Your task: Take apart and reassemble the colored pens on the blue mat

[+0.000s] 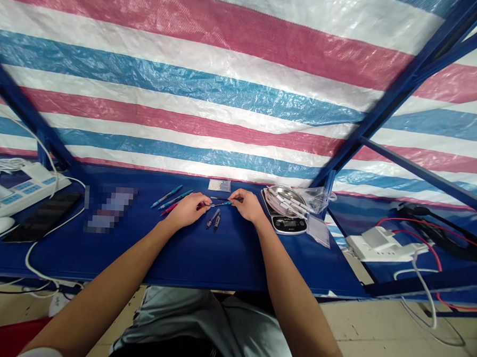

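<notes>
1. Left hand [189, 210] rests on the blue bench [202, 256], its fingers pinched shut on one end of a pen [220, 203]. Just to its left lie three loose pens [176, 199], two blue and one red, which look whole; the red one is partly under the hand.
2. Between the hands, the pen is held level just above the bench, blue at its right end and thin at its left; whether it is complete is too small to tell.
3. Below it, two dark parts [213, 218] lie side by side on the bench, touched by neither hand, so some assembly seems left.
4. Right hand [248, 205] is closed narrowly on the pen's other end.
5. Further right, near that hand, a scale [288, 222] carries a metal dish [280, 194] with white pieces, and clear bags [315, 198] lie beside it.
</notes>
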Demonstrator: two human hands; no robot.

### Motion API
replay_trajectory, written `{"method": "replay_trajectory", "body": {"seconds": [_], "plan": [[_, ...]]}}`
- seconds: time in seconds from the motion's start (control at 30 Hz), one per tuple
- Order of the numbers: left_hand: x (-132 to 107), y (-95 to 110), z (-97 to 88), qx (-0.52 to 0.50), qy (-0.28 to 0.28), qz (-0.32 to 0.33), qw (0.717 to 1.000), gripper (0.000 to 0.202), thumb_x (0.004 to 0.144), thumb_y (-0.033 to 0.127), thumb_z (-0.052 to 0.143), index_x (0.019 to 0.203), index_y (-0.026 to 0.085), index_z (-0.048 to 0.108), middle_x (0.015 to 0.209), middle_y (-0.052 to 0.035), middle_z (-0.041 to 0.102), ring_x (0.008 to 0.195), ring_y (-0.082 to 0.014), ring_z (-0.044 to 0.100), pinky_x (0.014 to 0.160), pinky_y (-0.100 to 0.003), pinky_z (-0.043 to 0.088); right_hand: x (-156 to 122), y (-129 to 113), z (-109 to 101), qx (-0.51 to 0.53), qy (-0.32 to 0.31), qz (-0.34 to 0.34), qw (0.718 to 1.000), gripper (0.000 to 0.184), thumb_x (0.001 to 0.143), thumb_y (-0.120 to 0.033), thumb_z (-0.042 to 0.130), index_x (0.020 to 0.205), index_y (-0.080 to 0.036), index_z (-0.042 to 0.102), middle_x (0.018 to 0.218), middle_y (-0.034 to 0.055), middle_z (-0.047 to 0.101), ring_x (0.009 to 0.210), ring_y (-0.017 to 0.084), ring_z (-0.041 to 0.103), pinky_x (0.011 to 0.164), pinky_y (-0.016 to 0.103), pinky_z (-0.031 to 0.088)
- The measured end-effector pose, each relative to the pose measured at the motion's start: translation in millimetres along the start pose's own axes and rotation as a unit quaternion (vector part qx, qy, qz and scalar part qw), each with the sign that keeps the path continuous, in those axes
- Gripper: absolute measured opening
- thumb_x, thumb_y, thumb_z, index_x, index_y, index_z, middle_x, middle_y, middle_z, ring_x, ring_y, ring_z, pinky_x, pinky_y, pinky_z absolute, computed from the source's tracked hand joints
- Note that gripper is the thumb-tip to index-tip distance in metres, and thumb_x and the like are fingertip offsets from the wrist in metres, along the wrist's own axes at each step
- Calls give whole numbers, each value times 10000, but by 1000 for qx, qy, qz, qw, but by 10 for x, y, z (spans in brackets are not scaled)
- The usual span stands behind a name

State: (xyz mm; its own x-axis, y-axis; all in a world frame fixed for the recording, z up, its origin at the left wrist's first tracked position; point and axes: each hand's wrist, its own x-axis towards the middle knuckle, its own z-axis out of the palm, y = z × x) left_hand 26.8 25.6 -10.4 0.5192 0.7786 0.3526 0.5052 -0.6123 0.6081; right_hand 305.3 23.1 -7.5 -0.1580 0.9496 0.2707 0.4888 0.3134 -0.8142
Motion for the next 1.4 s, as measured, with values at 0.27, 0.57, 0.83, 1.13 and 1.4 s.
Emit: {"method": "replay_trajectory", "body": {"seconds": [0.27, 0.57, 0.83, 1.13, 1.4], "plan": [[46, 24, -22, -242, 97, -117, 958, 338, 831, 431, 881, 1076, 211, 805, 1067, -105, 828, 914, -264, 763, 902, -409, 586, -1, -81, -20, 255, 24, 27, 966, 308, 727, -369, 932, 914, -205, 751, 992, 62, 817, 906, 218, 757, 928, 391, 605], [78, 144, -25, -579, 152, -237, 765, 439, 717, 219, 1001, 1110, 183, 809, 1235, -112, 814, 1013, -177, 780, 1002, -321, 594, -95, -430, 130, 325, 9, -18, 945, 333, 767, -390, 951, 988, -219, 770, 1079, 69, 827, 1027, 236, 772, 1030, 430, 598], [63, 190, 71, -582, 126, -208, 776, 369, 763, 287, 990, 1070, 160, 831, 1069, -91, 829, 1062, -218, 780, 1105, -385, 565, -84, -462, 291, 316, 77, -37, 945, 382, 752, -435, 960, 985, -228, 739, 1045, 51, 807, 1032, 231, 772, 1048, 428, 608], [71, 198, 93, -497, 152, -157, 840, 444, 749, 402, 983, 1079, 158, 814, 1036, -104, 828, 1006, -253, 783, 1035, -451, 593, -117, -524, 264, 344, -13, 98, 934, 573, 847, -741, 792, 990, -200, 668, 787, 62, 778, 616, 214, 766, 520, 324, 649], [68, 261, 81, -481, 166, -160, 846, 469, 748, 463, 977, 1049, 144, 809, 999, -100, 820, 982, -266, 785, 1043, -477, 598, -137, -506, 267, 337, -50, 37, 939, 525, 786, -600, 912, 1040, -206, 676, 923, 56, 801, 703, 200, 779, 516, 266, 609]]}}
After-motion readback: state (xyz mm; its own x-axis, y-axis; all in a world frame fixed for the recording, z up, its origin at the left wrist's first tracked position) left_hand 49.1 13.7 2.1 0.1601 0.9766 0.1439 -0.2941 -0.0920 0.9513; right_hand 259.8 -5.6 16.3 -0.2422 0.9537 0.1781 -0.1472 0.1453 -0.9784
